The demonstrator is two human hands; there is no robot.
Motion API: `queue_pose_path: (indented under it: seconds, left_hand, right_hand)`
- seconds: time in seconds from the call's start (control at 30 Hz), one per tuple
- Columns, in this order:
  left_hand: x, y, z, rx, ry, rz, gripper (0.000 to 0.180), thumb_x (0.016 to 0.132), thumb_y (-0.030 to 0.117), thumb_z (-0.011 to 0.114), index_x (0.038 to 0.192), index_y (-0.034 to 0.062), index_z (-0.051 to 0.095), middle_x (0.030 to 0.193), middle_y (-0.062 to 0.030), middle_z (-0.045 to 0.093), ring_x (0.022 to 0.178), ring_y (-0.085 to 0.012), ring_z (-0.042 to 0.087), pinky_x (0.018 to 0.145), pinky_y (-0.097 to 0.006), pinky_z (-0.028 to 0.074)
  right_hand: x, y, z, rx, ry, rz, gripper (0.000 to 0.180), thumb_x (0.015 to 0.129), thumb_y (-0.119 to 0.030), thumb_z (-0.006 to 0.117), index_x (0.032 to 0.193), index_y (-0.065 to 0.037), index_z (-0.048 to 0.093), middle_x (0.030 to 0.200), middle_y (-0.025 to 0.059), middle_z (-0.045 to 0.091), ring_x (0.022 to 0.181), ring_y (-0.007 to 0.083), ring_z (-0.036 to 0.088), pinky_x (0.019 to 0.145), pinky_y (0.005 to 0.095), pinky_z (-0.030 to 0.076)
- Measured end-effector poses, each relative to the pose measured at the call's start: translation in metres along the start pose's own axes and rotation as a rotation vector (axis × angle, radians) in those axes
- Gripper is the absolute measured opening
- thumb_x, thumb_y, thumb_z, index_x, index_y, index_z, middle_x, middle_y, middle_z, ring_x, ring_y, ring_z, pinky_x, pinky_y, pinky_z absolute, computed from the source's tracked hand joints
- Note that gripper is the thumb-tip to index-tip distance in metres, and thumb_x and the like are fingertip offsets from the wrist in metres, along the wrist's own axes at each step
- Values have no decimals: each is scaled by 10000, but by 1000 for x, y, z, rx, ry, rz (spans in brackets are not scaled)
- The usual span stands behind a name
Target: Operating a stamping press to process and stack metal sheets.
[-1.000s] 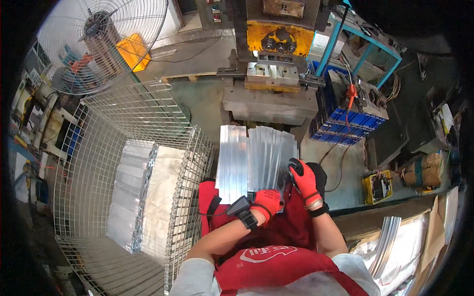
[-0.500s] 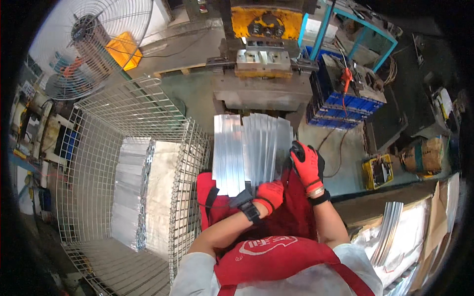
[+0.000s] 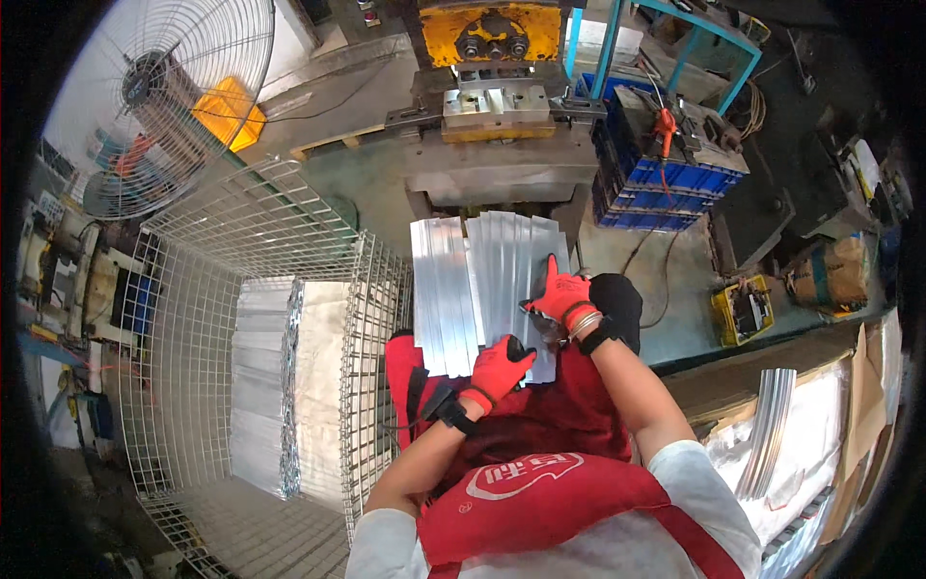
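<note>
Step in hand, prob.: sorting/squaring long flat silvery metal strips, fanned out above lap's red cloth. Next move prob. calls for ends kept even. Red-and-black-gloved R hand: grip spread, fingers apart, on strips. Red-and-black-gloved L hand: curled at near ends; can't tell if clamped.

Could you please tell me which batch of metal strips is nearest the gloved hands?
The middle batch, at the left hand and right hand; the left batch lies inside the wire basket, the right batch near cardboard.
</note>
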State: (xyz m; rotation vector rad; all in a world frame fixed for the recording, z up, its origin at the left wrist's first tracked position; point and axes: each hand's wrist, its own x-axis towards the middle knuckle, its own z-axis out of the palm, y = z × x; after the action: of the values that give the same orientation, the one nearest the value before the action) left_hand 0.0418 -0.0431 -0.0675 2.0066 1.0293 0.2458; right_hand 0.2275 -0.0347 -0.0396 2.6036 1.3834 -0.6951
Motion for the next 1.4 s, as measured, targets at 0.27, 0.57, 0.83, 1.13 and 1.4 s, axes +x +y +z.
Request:
queue_pose_path:
  seconds: [0.27,0.57,0.83,1.13,1.4]
  left_hand:
    - [-2,9,-18,-621,-112,-278,187,800,208,629,807,52,527,592,-28,560,493,-102,558,413,-224,430]
    - [2,10,-27,-973,41,30,334,820,172,613,1113,78,483,826,-19,592,637,-62,532,552,-196,418]
    - [17,40,-67,-193,-58,679,744,631,162,711,1278,16,376,1264,-146,454,1138,-280,457,970,-384,297]
    - [79,34,-82,-186,60,737,676,592,100,694,1208,5,430,1122,-133,535,1019,-291,510,897,-342,381]
    - [82,42,-84,-887,-148,285,613,620,44,673,1192,5,455,1101,-107,544,1025,-232,518,884,-309,406]
  right_hand:
    - [7,10,17,364,456,-19,893,607,-298,720,1337,-79,255,986,190,584,901,333,569,763,391,452]
    - [-9,9,-39,1595,245,-556,297,740,-52,610,1029,-1,565,902,1,595,806,65,508,705,212,408]
    - [6,-25,-90,1896,191,-579,306,816,-86,552,1107,3,526,936,13,592,812,87,544,727,218,425]
    - [40,-30,-58,1790,138,-538,234,860,-192,544,1021,-26,580,874,-25,554,763,45,486,677,200,395]
    - [60,-36,-54,1662,214,-457,190,860,-186,550,953,-26,594,866,-44,571,789,32,496,704,197,411]
